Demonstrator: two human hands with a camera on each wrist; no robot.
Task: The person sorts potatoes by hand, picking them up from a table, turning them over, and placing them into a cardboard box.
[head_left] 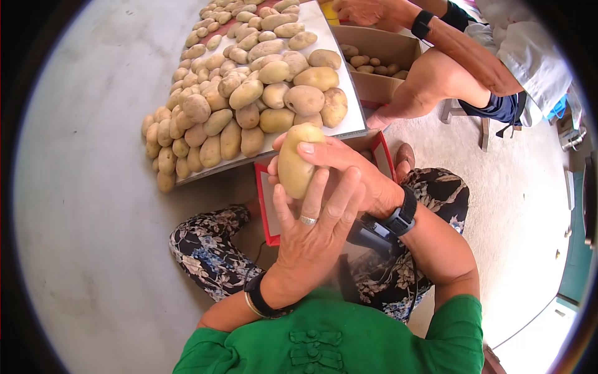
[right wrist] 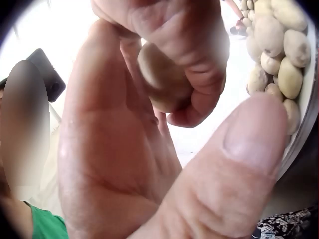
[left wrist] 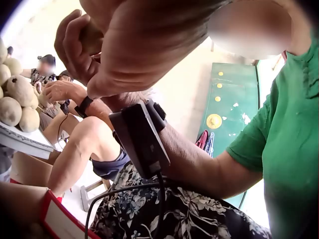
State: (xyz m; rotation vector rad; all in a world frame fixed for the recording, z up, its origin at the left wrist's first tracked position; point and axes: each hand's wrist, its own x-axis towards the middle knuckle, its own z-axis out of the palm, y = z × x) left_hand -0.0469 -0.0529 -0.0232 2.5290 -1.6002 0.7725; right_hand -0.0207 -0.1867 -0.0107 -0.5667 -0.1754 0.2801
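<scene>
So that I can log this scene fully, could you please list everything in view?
held potato: one, tan, between both hands, above the tray
potato pile: many, tan, on the board
board: one, white, on the floor ahead
cardboard box: one, brown, beyond the board
small potatoes: several, tan, inside the box
tray: one, red-rimmed, below the hands
second person: one, white top, seated top right
floor: grey, all around
right hand: one, black wrist strap, curled round the held potato
left hand: one, ringed, spread fingers against the held potato
</scene>
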